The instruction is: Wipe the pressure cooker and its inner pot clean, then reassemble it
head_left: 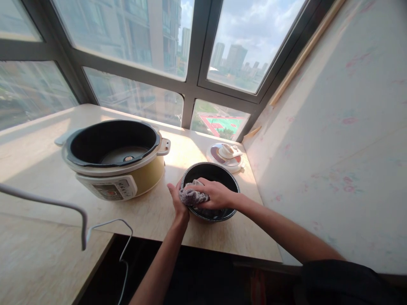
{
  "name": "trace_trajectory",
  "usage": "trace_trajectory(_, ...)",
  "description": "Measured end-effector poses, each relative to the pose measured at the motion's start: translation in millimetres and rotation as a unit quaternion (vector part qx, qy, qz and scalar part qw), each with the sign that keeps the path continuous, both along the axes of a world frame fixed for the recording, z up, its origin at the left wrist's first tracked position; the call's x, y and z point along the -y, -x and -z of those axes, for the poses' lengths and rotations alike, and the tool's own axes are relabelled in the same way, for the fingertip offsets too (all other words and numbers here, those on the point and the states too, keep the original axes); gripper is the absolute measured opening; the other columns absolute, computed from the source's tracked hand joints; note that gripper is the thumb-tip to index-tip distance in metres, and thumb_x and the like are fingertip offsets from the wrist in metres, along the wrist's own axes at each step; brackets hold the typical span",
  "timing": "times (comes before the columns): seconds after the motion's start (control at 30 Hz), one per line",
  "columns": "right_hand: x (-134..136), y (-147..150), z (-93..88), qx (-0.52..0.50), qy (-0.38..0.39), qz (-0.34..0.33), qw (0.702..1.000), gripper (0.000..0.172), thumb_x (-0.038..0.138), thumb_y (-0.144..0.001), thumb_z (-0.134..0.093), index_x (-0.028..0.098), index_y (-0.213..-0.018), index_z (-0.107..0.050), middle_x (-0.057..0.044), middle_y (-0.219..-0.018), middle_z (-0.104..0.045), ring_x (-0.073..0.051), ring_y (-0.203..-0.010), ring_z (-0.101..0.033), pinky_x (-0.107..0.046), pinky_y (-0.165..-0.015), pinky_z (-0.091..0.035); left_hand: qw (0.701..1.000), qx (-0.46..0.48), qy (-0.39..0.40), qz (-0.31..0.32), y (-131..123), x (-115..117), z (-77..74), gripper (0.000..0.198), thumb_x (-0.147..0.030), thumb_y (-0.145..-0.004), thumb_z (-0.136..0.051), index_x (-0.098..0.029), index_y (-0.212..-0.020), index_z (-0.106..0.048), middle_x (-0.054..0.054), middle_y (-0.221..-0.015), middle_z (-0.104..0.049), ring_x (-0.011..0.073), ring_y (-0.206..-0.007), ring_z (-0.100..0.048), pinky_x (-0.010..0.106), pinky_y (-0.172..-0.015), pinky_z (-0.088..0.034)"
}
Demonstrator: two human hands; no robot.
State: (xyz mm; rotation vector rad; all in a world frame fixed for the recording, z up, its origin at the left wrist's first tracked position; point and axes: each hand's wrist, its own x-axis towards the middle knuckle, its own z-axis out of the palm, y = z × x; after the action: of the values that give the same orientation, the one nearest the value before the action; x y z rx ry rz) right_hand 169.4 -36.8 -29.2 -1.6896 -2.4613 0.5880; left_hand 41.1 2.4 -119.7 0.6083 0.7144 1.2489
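A dark round inner pot point(219, 170) with a speckled rim stands on the pale counter. My left hand point(178, 202) holds the pot's left side, its thumb sticking up; the other fingers are mostly hidden behind the wall and the cloth. Bunched in my right hand point(218, 194) is a greyish-purple cloth point(192, 197), pressed against the pot's left inner wall and rim. The pot's bottom is largely hidden under my right hand and forearm.
Left of the pot sits a white-and-gold electric pressure cooker point(149, 173), lidless, its dark inside showing. A round lid point(226, 156) lies behind the pot by the floral wall point(318, 169). A grey cable point(63, 204) crosses the left foreground near the counter's front edge. Windows rise behind.
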Motion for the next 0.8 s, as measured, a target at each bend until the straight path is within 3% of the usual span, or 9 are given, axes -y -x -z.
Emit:
trace_trajectory(0.13,-6.2,7.1,0.0,0.031,-0.036,0.037,0.998,0.067,0.042,-0.085,-0.071,0.040,-0.149,-0.050,-0.007,-0.128,-0.059,-0.027,-0.102,-0.067,-0.038,-0.089,-0.052,1.000,0.000,0.028,-0.001,-0.4,-1.5,1.3,0.077,-0.082,-0.085,-0.040,-0.015,-0.104,-0.074,0.011,-0.100,-0.077,0.0270,-0.108,-0.070,0.039,-0.098,-0.054)
trace_trajectory(0.33,-29.7,16.7,9.5,0.066,-0.083,0.170,0.980,0.063,0.052,-0.091,-0.060,0.035,-0.150,-0.048,-0.011,-0.127,-0.060,-0.032,-0.103,-0.067,-0.039,-0.084,-0.054,0.997,-0.044,0.051,-0.035,3.8,-6.3,6.0,0.042,-0.051,-0.087,-0.062,-0.020,-0.112,-0.074,0.006,-0.117,-0.075,0.0240,-0.120,-0.065,0.037,-0.110,-0.045)
trace_trajectory(0.5,-39.8,8.6,5.0,0.114,-0.104,0.213,0.965,0.060,0.049,-0.092,-0.058,0.033,-0.149,-0.047,-0.013,-0.134,-0.055,-0.032,-0.103,-0.066,-0.040,-0.081,-0.054,0.992,-0.118,-0.024,0.035,16.5,-7.6,-3.2,0.036,-0.024,-0.064,-0.068,-0.017,-0.099,-0.076,0.001,-0.090,-0.074,0.0220,-0.091,-0.065,0.032,-0.086,-0.051)
trace_trajectory(0.63,-42.1,-11.0,-9.5,0.158,-0.121,0.230,0.953,0.054,0.038,-0.090,-0.061,0.030,-0.143,-0.054,-0.017,-0.138,-0.050,-0.037,-0.112,-0.062,-0.045,-0.084,-0.053,0.984,-0.171,-0.048,0.027,20.6,-9.8,-6.3,0.040,-0.016,-0.055,-0.057,-0.016,-0.089,-0.077,-0.003,-0.069,-0.062,0.0147,-0.067,-0.051,0.025,-0.064,-0.042)
trace_trajectory(0.7,-42.7,-25.2,-18.0,0.172,-0.105,0.254,0.946,0.047,0.034,-0.089,-0.061,0.027,-0.136,-0.061,-0.018,-0.140,-0.049,-0.039,-0.113,-0.061,-0.047,-0.086,-0.052,0.981,-0.184,-0.056,0.021,19.2,-10.2,-5.3,0.039,-0.015,-0.055,-0.054,-0.016,-0.087,-0.077,-0.004,-0.065,-0.058,0.0139,-0.064,-0.047,0.025,-0.061,-0.040)
trace_trajectory(0.8,-41.3,-48.2,-28.6,0.190,-0.053,0.288,0.937,0.039,0.034,-0.087,-0.063,0.024,-0.123,-0.070,-0.019,-0.132,-0.058,-0.038,-0.105,-0.065,-0.048,-0.083,-0.051,0.983,-0.179,-0.046,-0.011,14.9,-9.3,-3.9,0.046,-0.014,-0.055,-0.054,-0.017,-0.095,-0.077,-0.001,-0.076,-0.066,0.0164,-0.072,-0.055,0.027,-0.068,-0.046)
